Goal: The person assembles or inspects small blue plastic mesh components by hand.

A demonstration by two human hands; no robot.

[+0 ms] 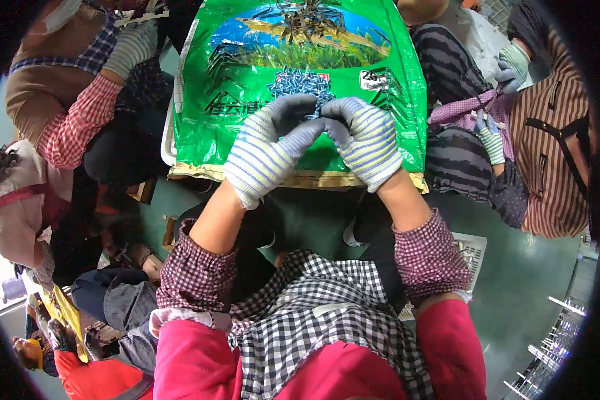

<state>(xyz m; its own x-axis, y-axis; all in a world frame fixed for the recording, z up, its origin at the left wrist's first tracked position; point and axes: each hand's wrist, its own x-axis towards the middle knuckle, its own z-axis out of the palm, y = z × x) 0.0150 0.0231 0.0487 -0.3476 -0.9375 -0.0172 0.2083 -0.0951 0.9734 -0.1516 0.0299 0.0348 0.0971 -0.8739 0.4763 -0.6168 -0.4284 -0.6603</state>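
Observation:
My left hand [267, 150] and my right hand [363, 137] both wear striped knit gloves with grey fingers. Their fingertips meet over a green printed sack [213, 127] spread flat in front of me. Just beyond my fingers lies a pile of small grey metal parts [300, 81] on the sack. Something small seems pinched between the fingertips of both hands, but the gloves hide it. My forearms come up from checked cuffs and red sleeves.
A person in a striped top [553, 153] works with gloved hands at the right. Another person in a red checked sleeve [80, 120] sits at the left. A white slotted crate [472, 253] stands on the green floor at my right.

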